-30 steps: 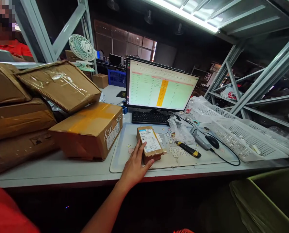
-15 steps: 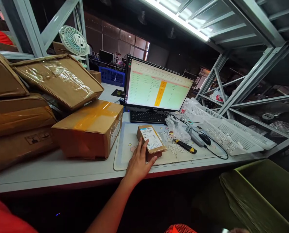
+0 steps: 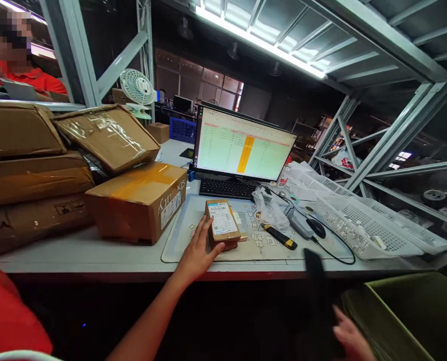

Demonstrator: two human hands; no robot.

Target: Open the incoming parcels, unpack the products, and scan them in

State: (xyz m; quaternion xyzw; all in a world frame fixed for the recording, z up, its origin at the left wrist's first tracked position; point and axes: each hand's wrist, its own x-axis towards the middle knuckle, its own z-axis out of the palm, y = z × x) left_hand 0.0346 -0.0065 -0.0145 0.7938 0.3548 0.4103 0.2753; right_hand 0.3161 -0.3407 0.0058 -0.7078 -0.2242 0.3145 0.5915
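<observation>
A small cardboard box (image 3: 222,218) with a white shipping label lies on the printed desk mat (image 3: 186,245). My left hand (image 3: 198,253) grips its near left corner, fingers along the left side and thumb at the front. At the lower right, beyond the table edge, my right hand (image 3: 349,333) holds a long, dark, flat object (image 3: 315,273), blurred by motion; its kind cannot be made out. A black and yellow utility knife (image 3: 279,236) lies right of the box, below a crumpled clear plastic bag (image 3: 270,208).
Large taped cartons (image 3: 133,200) are stacked on the left. Behind the mat stand a keyboard (image 3: 227,189) and a monitor (image 3: 242,145). A scanner (image 3: 300,224), a mouse (image 3: 316,228) and white baskets (image 3: 362,225) are on the right. A green bin (image 3: 407,311) stands below. Another person (image 3: 39,80) is at far left.
My right hand has come up into view at the lower right with the dark object. The left hand stays on the small box. The camera view has shifted slightly.
</observation>
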